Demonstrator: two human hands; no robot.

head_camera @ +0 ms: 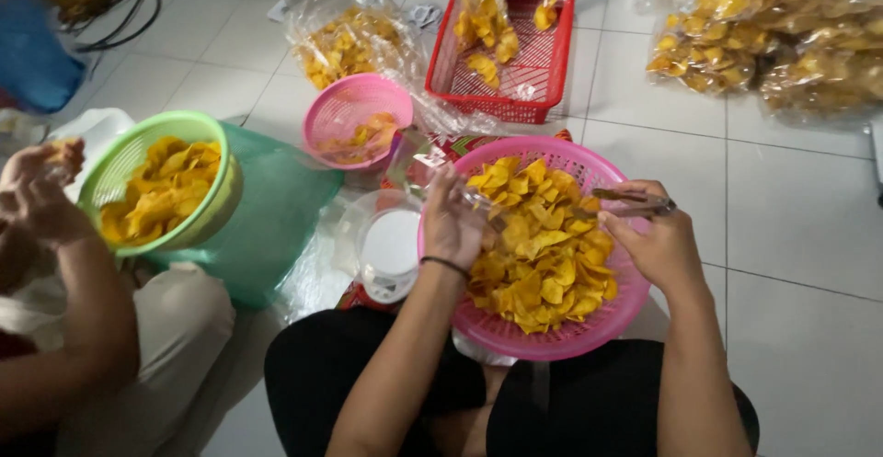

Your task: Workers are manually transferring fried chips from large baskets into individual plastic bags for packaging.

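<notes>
hands (pixel 552 227) over pink basket (pixel 589 328), yellow chips (pixel 538 273)

Clear plastic bags of yellow chips (pixel 773 34): stacked top right. Open clear bag (pixel 345 43): top centre, beside red basket (pixel 504 98) holding smaller filled bags (pixel 486 25).

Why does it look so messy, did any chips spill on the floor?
No spill shows. The yellow chips sit inside the big pink basket, the green basket, the small pink basket and the red crate. The left hand and right hand work over the big basket. Nothing looks broken or tipped.
</notes>
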